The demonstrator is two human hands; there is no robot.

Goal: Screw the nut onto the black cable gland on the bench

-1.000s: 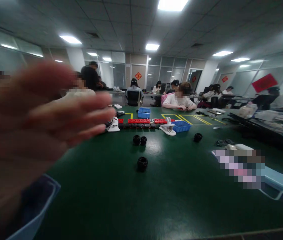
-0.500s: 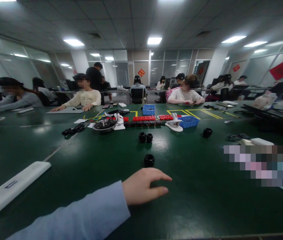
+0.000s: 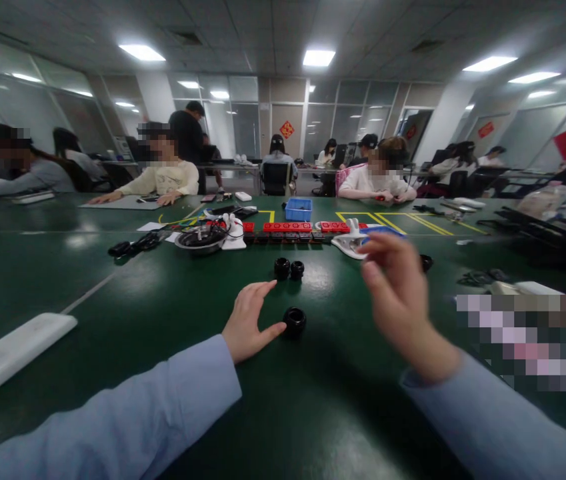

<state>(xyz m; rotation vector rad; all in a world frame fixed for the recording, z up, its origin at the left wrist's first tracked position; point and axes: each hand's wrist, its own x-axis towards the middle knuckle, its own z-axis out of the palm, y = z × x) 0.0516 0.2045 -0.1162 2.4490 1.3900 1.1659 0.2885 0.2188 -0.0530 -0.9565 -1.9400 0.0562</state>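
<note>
My left hand (image 3: pixel 249 325) is open over the green table, its thumb and fingers apart. The thumb tip is right at the left side of a black, round, hollow piece (image 3: pixel 295 331); I cannot tell whether they touch. Raised to the right, my right hand (image 3: pixel 401 303) has its thumb apart from bent fingers, and nothing shows in it. Beyond the nearest piece, a larger black hollow piece (image 3: pixel 281 269) and a smaller black hollow piece (image 3: pixel 297 271) sit side by side. Another black piece (image 3: pixel 427 263) is partly hidden behind my right hand.
Farther back lie red and black blocks (image 3: pixel 287 227), a white clamp base (image 3: pixel 347 247), a round dish with cables (image 3: pixel 201 241) and a blue basket (image 3: pixel 298 212). A long white object (image 3: pixel 17 350) is at left; pixelated items are at right. People sit across the table (image 3: pixel 187 293).
My right hand has come into view at the right. My left hand has moved left and slightly away from me, uncovering the front of the nearest black piece. The camera view has tilted down slightly.
</note>
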